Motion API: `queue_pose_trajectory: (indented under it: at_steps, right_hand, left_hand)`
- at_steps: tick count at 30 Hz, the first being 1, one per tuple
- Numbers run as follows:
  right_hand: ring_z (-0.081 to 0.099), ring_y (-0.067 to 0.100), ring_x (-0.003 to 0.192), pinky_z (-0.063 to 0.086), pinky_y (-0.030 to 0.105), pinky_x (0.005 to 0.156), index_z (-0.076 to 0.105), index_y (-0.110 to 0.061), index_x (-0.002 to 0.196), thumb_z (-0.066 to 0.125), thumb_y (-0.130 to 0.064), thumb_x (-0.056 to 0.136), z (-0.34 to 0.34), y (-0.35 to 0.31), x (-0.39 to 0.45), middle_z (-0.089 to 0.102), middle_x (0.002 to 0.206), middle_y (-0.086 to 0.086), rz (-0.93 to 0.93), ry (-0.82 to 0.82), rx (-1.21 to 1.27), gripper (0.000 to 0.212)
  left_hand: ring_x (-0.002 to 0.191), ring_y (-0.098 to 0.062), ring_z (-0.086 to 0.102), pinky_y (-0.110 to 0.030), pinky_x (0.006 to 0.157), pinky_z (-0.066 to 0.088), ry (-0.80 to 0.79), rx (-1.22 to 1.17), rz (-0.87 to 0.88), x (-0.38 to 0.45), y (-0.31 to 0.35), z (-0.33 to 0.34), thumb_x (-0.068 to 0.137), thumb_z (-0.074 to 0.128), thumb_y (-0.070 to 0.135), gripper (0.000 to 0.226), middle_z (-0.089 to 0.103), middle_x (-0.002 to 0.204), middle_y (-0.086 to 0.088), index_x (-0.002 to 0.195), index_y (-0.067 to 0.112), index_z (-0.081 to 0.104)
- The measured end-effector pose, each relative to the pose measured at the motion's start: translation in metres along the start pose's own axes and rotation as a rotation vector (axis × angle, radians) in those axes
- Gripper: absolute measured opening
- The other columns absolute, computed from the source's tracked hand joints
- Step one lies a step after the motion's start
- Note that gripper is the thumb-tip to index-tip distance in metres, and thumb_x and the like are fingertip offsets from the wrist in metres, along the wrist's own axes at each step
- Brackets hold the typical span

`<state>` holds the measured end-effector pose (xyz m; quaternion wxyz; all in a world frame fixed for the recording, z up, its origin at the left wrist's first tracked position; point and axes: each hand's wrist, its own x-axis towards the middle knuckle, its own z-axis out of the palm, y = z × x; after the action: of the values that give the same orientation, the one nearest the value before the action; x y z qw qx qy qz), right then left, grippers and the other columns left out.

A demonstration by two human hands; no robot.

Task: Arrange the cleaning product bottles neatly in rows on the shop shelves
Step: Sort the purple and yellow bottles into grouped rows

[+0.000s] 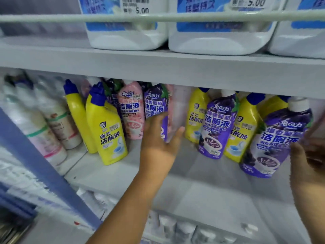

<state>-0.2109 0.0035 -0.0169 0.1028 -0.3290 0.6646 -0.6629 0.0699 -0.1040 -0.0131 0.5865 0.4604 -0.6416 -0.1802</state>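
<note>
Two hands at work. Left hand [159,138] wraps purple plastic bottle [155,106], frame middle. Right hand [309,161] grips second purple bottle [276,138], right edge. Bottles full, likely heavy, slippery; hold round middle.

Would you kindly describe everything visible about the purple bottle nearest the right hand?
The purple bottle looks like glossy plastic, with a white cap and a wrap label showing white Chinese lettering, dark grapes and a swirled toilet bowl. It stands on the middle shelf at the front right, leaning in this wide-angle view. The right hand touches its right side; the grip is blurred. A yellow bottle sits just behind its left.
</note>
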Motion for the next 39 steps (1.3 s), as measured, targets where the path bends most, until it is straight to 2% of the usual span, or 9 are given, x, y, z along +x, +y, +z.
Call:
queue_pose_trajectory:
  at_steps: [2,5,9,14,19,25,28,33,39]
  right_hand:
    - [0.061,-0.009,0.083,0.048,0.009,0.080,0.059,-0.031,0.101,0.068,-0.042,0.094,0.022,-0.026,-0.033,0.066,0.091,-0.026,-0.136,-0.109,0.037,0.015]
    - [0.062,0.005,0.064,0.051,0.018,0.063,0.062,-0.024,0.085,0.059,0.006,0.095,0.075,-0.049,-0.062,0.070,0.074,-0.013,-0.189,-0.396,0.069,0.032]
    - [0.066,0.012,0.074,0.055,0.035,0.072,0.070,-0.033,0.083,0.065,0.004,0.091,0.163,-0.068,-0.099,0.073,0.079,-0.007,-0.127,-0.862,-0.075,0.039]
    - [0.065,-0.013,0.091,0.053,0.017,0.083,0.057,-0.036,0.103,0.079,-0.009,0.085,0.265,-0.107,-0.141,0.071,0.095,-0.029,-0.111,-1.170,0.022,0.039]
    - [0.067,0.007,0.105,0.056,0.036,0.095,0.049,-0.039,0.114,0.093,-0.031,0.066,0.311,-0.097,-0.150,0.066,0.117,-0.007,-0.095,-1.004,0.016,0.065]
    - [0.070,0.006,0.098,0.058,0.033,0.088,0.061,-0.029,0.112,0.087,-0.025,0.076,0.285,-0.077,-0.134,0.072,0.109,-0.007,-0.076,-0.913,-0.041,0.044]
    - [0.069,-0.007,0.079,0.056,0.017,0.071,0.064,-0.029,0.099,0.088,-0.030,0.073,0.243,-0.068,-0.117,0.075,0.091,-0.013,-0.045,-0.719,-0.091,0.035]
    - [0.072,0.009,0.083,0.053,0.026,0.069,0.066,-0.018,0.108,0.085,-0.023,0.078,0.162,-0.049,-0.076,0.076,0.094,-0.005,-0.009,-0.461,-0.175,0.036]
    - [0.070,0.011,0.083,0.052,0.030,0.071,0.065,-0.020,0.105,0.085,-0.023,0.079,0.103,-0.029,-0.054,0.075,0.091,-0.007,0.013,-0.321,-0.231,0.033]
  left_hand:
    - [0.108,-0.014,0.061,-0.034,0.094,0.053,0.194,0.033,0.044,0.000,-0.019,-0.052,0.088,0.074,0.033,0.037,0.055,0.116,0.005,0.119,0.016,0.063]
    - [0.105,-0.017,0.062,-0.043,0.093,0.054,0.378,0.113,-0.075,0.011,-0.044,-0.116,0.090,0.071,0.033,0.029,0.059,0.116,0.002,0.116,0.024,0.061]
    - [0.102,-0.013,0.065,-0.020,0.090,0.053,0.413,0.058,-0.255,0.026,-0.058,-0.161,0.096,0.066,0.034,0.024,0.068,0.117,-0.002,0.116,0.022,0.064]
    - [0.098,-0.001,0.066,-0.035,0.097,0.054,0.282,-0.025,-0.349,0.052,-0.079,-0.182,0.099,0.063,0.026,0.024,0.070,0.109,0.011,0.123,0.026,0.064]
    - [0.090,0.013,0.063,-0.009,0.083,0.048,0.167,0.015,-0.267,0.065,-0.088,-0.182,0.099,0.064,0.019,0.031,0.070,0.115,0.008,0.129,0.027,0.063]
    - [0.107,-0.007,0.067,-0.041,0.093,0.057,0.141,0.093,-0.215,0.061,-0.089,-0.174,0.096,0.069,0.032,0.041,0.068,0.121,0.011,0.135,0.030,0.059]
    - [0.111,-0.024,0.066,-0.043,0.090,0.057,0.160,0.259,-0.110,0.062,-0.083,-0.164,0.092,0.072,0.036,0.054,0.067,0.126,-0.002,0.141,0.027,0.053]
    - [0.107,-0.044,0.061,-0.047,0.078,0.049,0.031,0.635,-0.271,0.081,-0.057,-0.140,0.085,0.076,0.046,0.082,0.042,0.144,-0.016,0.151,0.017,0.037]
    - [0.101,-0.042,0.065,-0.047,0.083,0.053,-0.042,0.554,-0.317,0.088,-0.055,-0.134,0.083,0.076,0.051,0.059,0.068,0.113,-0.015,0.127,0.021,0.049]
